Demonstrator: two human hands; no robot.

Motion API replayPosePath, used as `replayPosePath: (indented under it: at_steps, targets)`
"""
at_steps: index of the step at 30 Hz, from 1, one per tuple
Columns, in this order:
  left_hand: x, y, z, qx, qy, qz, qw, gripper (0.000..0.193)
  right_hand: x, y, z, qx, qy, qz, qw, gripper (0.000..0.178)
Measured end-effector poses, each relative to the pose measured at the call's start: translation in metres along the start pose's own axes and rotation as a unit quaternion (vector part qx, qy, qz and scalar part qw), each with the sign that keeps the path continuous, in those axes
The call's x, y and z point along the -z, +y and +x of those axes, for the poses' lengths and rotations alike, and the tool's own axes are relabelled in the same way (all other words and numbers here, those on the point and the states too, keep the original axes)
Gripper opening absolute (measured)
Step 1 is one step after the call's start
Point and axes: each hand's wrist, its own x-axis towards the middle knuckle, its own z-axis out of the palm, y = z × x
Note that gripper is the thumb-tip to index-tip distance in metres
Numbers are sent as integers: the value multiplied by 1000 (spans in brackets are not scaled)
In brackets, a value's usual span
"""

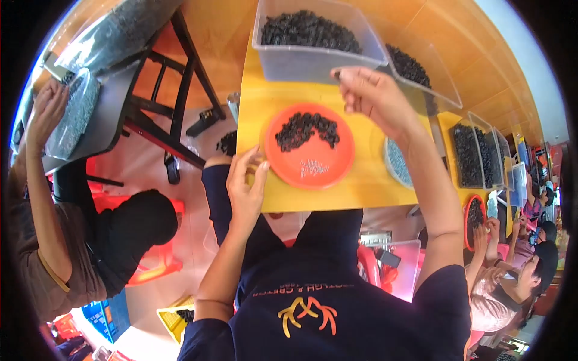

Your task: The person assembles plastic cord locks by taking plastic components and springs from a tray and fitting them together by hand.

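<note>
Plate: your round orange plate (309,146) lies flat on the yellow table (361,186), near its front edge, between your two hands; smooth plastic, shallow, with a raised rim.
Black pieces: a curved heap of small, dark, knobbly parts (306,128) sits in the far half of the plate, matt and irregular in shape.
Pale pieces: a small scatter of thin, light-coloured bits (313,168) lies in the near half of the plate, apart from the black heap.
Left hand: your left hand (245,186) rests at the table's near-left edge, just beside the plate's rim; fingers loosely spread and pointing up, nothing held in them.
Right hand: your right hand (372,96) is raised over the table beyond the plate, in front of the clear bin; thumb and fingertips are drawn together, but whether a small piece sits between them cannot be told.
Clear bin: a see-through, straight-walled plastic bin (319,57) stands at the table's far side, filled with the same dark parts.
Second bin: another clear bin (421,75) of dark parts is just right of it.
Bowl: a pale bluish, grainy-looking bowl (397,163) sits to the right of the plate, partly hidden by your forearm.
Others: another person's hand (47,111) on the left rests on a bag of greyish parts (75,114).
</note>
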Motion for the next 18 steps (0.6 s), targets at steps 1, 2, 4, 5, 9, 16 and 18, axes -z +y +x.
replayPosePath:
  at_steps: [1, 2, 4, 5, 9, 16, 18]
  targets:
    - [-4, -11, -4, 23, 6, -35, 999, 32, 11, -12, 15, 23, 15, -15, 1000, 30]
    - [-5, -20, -9, 49, 12, -69, 996, 33, 23, -21, 31, 31, 18, -37, 999, 32]
    - [-7, -23, -6, 50, -8, -41, 998, 33, 48, -36, 62, 44, 27, -75, 996, 38]
    - [-7, -22, -6, 44, -7, -44, 998, 33, 57, -38, 73, 45, 28, -88, 995, 41]
    - [-7, -21, -2, 28, -3, -57, 998, 31, 76, -40, 85, 93, 121, -154, 976, 62]
    - [-8, -24, 2, 34, -10, -56, 998, 30, 38, 31, 33, -24, -46, -429, 902, 28]
    - [-10, -21, 2, 34, -23, -50, 998, 30, 44, 76, 20, 75, -27, -516, 853, 26]
